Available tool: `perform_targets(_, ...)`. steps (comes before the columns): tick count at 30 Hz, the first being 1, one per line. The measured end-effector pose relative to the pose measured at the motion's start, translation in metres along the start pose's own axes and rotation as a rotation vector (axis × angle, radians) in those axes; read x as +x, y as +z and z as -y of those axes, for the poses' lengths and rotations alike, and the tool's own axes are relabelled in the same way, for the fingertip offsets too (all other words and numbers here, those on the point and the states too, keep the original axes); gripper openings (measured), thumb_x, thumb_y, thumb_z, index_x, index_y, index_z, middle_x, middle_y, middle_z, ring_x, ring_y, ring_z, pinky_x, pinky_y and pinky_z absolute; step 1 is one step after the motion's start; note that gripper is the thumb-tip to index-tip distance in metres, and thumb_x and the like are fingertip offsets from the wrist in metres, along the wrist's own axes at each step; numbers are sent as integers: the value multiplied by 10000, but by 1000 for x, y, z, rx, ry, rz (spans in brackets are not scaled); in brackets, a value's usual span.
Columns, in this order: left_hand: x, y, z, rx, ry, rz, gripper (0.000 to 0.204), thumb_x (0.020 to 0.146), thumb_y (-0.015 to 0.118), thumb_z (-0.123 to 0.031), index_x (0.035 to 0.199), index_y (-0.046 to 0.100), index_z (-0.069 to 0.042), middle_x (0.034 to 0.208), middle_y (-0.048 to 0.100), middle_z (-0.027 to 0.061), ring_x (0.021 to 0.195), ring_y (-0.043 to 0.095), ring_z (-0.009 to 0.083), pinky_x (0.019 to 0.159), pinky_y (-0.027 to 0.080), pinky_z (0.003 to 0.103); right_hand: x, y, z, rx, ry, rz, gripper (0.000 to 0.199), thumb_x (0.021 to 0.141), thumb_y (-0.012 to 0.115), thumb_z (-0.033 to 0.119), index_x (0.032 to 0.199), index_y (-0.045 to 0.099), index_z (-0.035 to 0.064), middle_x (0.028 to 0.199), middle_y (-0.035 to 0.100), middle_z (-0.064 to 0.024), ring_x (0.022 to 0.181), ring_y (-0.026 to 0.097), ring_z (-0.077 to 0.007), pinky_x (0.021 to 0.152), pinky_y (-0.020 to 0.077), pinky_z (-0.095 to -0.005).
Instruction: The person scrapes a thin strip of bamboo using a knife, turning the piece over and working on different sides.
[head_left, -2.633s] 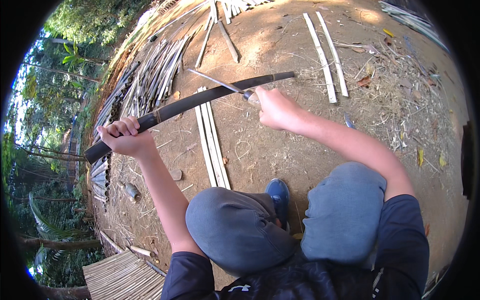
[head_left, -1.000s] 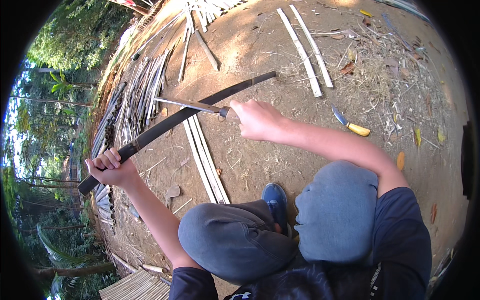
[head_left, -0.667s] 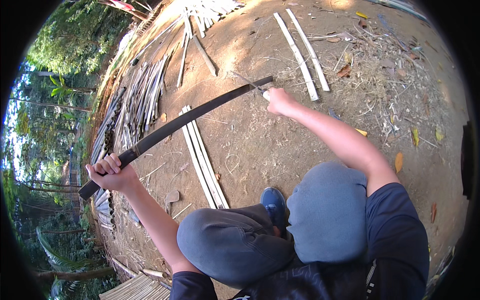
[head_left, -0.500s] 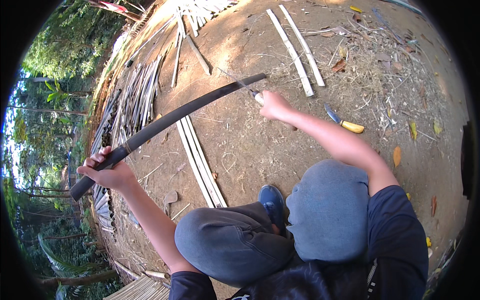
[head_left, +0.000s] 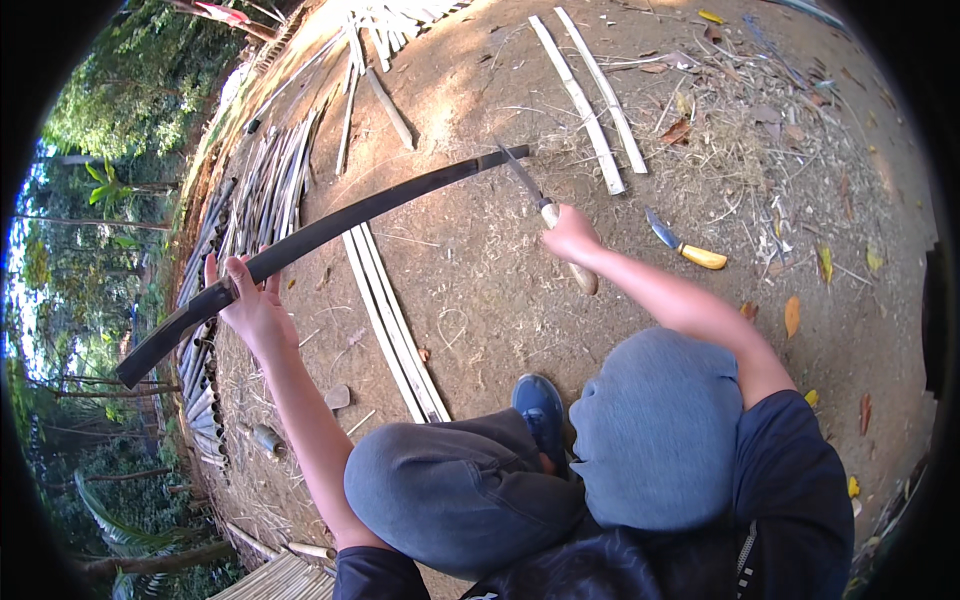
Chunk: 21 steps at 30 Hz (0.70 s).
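A long dark split bamboo strip [head_left: 370, 207] slants across the space before me, its near end low at the left and its far end up and right. Around its near part, my left hand [head_left: 256, 308] is closed, thumb and fingers on either side. My right hand [head_left: 573, 238] grips the pale wooden handle of a knife [head_left: 526, 184]. The thin blade crosses the strip near its far end; whether it touches cannot be told. On the ground right of that hand lies a second knife [head_left: 686, 241] with a yellow handle.
Pale bamboo strips lie on the dirt ahead [head_left: 392, 320] and farther right [head_left: 580, 105]. Stacks of bamboo poles [head_left: 270, 190] line the left. Shavings and dry leaves [head_left: 740, 140] litter the right. A small can-like object [head_left: 267, 440] sits near my left forearm.
My left hand has slid up along the bamboo strip and turned, and the strip's near end has dropped left. My right hand and knife have shifted right and toward me, the blade tilting more steeply.
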<state>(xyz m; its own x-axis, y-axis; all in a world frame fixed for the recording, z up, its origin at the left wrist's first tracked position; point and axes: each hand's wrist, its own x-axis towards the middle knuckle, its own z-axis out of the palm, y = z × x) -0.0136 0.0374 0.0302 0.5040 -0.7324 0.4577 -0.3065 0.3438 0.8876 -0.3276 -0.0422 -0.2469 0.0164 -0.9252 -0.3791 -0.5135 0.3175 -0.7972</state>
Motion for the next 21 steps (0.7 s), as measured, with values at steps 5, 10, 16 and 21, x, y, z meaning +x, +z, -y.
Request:
perform_targets(5, 2, 20, 10, -330, -74, -56, 359, 1002, 601, -412, 937, 606, -60, 750, 585, 78, 790, 686, 261, 841, 595, 415, -15, -12, 14, 10, -102, 52, 318, 857, 630, 53, 1160, 573, -23, 882, 665, -160, 752, 675, -249, 663, 544, -398)
perform_targets(10, 1, 31, 14, -351, -5, -128, 454, 995, 606, -450, 720, 470, -115, 531, 447, -4, 557, 579, 189, 808, 571, 453, -30, -6, 36, -25, -381, 139, 194, 835, 618, 7, 1017, 553, -13, 704, 617, -102, 542, 594, -175, 478, 470, -321)
perform_targets(16, 1, 37, -6, -305, 53, -371, 559, 911, 573, -646, 709, 442, -142, 496, 406, -38, 482, 489, 144, 657, 554, 391, -25, 3, 29, 63, -459, 151, 143, 844, 627, 75, 949, 545, 24, 603, 535, -28, 487, 512, -134, 464, 417, -316)
perform_targets(21, 0, 23, -40, -312, 192, -387, 550, 908, 529, -670, 729, 459, -155, 508, 417, -54, 480, 469, 113, 566, 474, 261, -40, 3, 18, 92, -492, 226, 189, 829, 640, 116, 932, 524, 8, 674, 612, -113, 565, 615, -231, 524, 474, -390)
